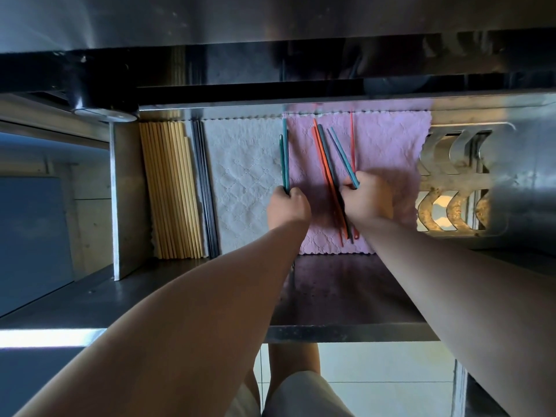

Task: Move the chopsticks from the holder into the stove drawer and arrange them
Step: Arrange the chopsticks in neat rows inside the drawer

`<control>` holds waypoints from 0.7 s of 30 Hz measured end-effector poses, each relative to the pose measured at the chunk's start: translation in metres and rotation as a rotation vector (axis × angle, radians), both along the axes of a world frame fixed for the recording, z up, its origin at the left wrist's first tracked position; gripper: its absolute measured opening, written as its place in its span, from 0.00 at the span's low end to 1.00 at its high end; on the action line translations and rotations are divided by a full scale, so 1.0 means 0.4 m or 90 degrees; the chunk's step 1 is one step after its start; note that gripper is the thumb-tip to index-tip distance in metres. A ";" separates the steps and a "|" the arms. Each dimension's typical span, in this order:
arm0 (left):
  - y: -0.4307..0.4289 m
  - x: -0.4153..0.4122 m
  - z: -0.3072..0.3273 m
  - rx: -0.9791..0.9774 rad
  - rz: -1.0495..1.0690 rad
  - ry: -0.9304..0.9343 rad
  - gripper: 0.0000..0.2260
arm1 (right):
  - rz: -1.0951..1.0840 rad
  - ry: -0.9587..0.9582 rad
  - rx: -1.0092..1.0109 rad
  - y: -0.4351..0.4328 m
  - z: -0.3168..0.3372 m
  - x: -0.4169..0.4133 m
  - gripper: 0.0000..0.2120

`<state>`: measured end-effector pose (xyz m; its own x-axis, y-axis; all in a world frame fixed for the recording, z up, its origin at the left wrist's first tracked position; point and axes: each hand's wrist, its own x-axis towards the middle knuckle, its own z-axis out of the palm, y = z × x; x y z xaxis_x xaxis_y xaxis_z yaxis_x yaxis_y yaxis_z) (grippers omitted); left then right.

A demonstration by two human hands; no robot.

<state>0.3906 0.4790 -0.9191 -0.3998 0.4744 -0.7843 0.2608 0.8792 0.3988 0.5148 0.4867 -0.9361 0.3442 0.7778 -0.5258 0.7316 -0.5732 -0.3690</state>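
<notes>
The steel stove drawer is pulled out below me. Inside lie a white cloth and a pink cloth. My left hand is shut on two teal chopsticks at the seam between the cloths. My right hand is shut on a blue chopstick that angles up to the left. An orange chopstick and a dark grey one lie crossed on the pink cloth beside that hand, and a red one lies farther right. No holder is in view.
Several wooden chopsticks lie in a neat row at the drawer's left side, with dark chopsticks right beside them. A perforated steel rack fills the drawer's right end. The stove front overhangs the back. Tiled floor shows below.
</notes>
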 end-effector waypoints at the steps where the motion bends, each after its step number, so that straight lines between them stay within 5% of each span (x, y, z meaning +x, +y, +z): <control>1: 0.000 -0.002 0.001 0.000 -0.001 -0.004 0.06 | 0.005 -0.009 -0.006 0.002 0.001 -0.005 0.08; 21: -0.009 -0.056 0.016 0.008 -0.053 -0.013 0.10 | -0.005 0.025 -0.025 -0.006 0.067 -0.052 0.11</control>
